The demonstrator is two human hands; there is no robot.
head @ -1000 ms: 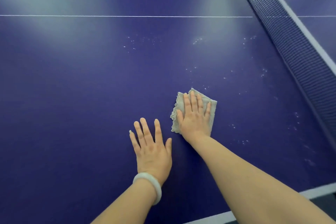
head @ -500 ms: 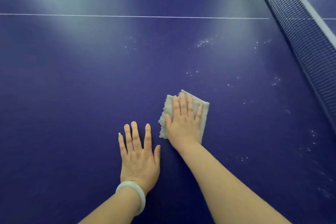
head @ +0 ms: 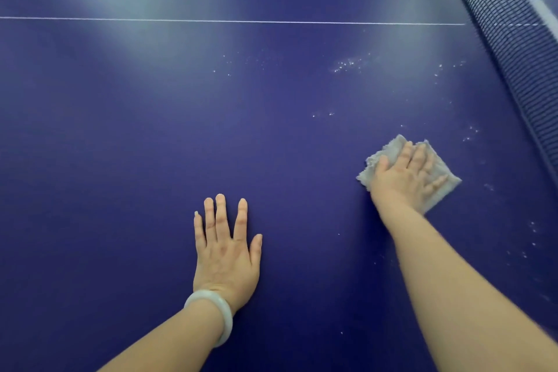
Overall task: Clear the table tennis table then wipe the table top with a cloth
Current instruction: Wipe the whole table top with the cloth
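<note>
The dark blue table top [head: 151, 145] fills the view. A folded grey cloth [head: 444, 187] lies flat on it at the right, and my right hand [head: 404, 175] presses on the cloth with straight fingers. My left hand [head: 225, 251] rests flat on the bare table near the middle, fingers spread, with a pale bangle [head: 216, 315] on its wrist. White specks [head: 348, 65] dot the surface beyond the cloth and along the right side.
The dark net [head: 510, 48] runs diagonally along the right edge, close to the cloth. A thin white centre line [head: 211, 20] crosses the table farther away. Light glares on the far surface.
My right hand has slid the cloth to the right, away from my left hand and toward the net. My left hand stays flat on the table.
</note>
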